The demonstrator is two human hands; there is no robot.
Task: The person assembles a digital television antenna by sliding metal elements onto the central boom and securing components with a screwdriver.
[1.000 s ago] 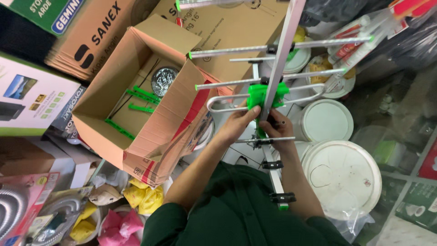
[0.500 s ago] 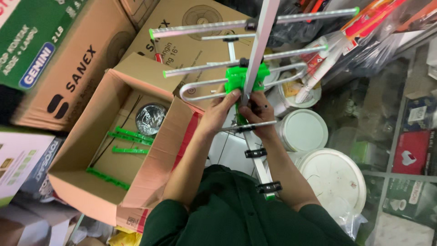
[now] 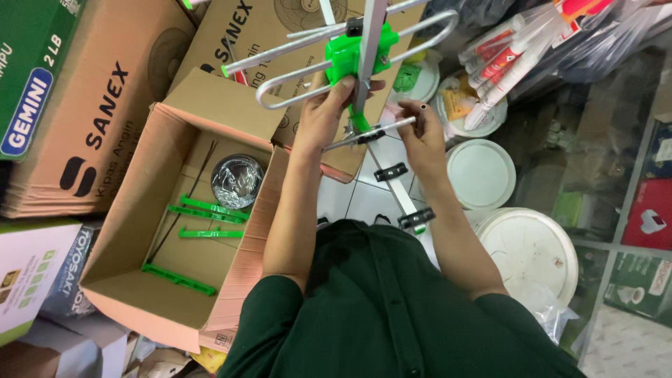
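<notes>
I hold a metal aerial upright in front of me. Its long aluminium boom point(image 3: 369, 42) carries a green plastic block point(image 3: 353, 57) with a bent tube loop point(image 3: 294, 84). My left hand point(image 3: 323, 115) grips the boom and the green block from below. My right hand point(image 3: 422, 136) pinches the end of a thin cross rod point(image 3: 367, 134) fixed to the boom. Two black clips point(image 3: 390, 171) sit further down the boom, near my dark green shirt.
An open cardboard box point(image 3: 140, 210) at my left holds green plastic strips point(image 3: 206, 210) and a shiny round part point(image 3: 236, 180). Printed cartons are stacked behind it. White bucket lids point(image 3: 479, 173) and sealant tubes point(image 3: 500, 59) lie to the right on the floor.
The view has closed in on the aerial. My right hand has slid outward along the cross rod to its end. My left hand stays on the green block.
</notes>
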